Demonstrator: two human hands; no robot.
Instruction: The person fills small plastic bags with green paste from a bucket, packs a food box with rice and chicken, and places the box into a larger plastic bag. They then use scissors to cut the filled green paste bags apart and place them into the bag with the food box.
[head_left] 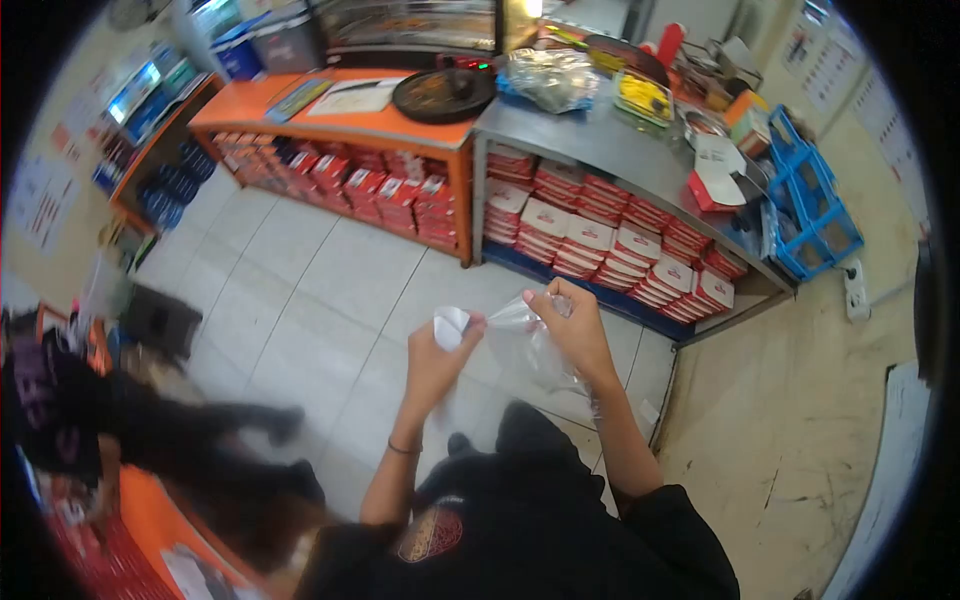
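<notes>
My left hand (440, 360) is closed around a small white paper piece (449, 327) that looks curled or folded. Its fingertips also pinch one end of a clear plastic bag (532, 352). On the other side, my right hand (578, 325) grips the bag's upper part, and the film is stretched between the two hands. The rest of the bag hangs loosely beside the right wrist. Both hands are held in front of my body, above the tiled floor. What exactly the paper is cannot be made out.
Ahead stand an orange counter (375, 128) and a metal table (600, 150), with stacked red-and-white boxes (580, 232) below. A round black pan (440, 97), a foil-wrapped bundle (553, 80) and a blue crate (815, 205) are on top. A person (60, 400) is at left.
</notes>
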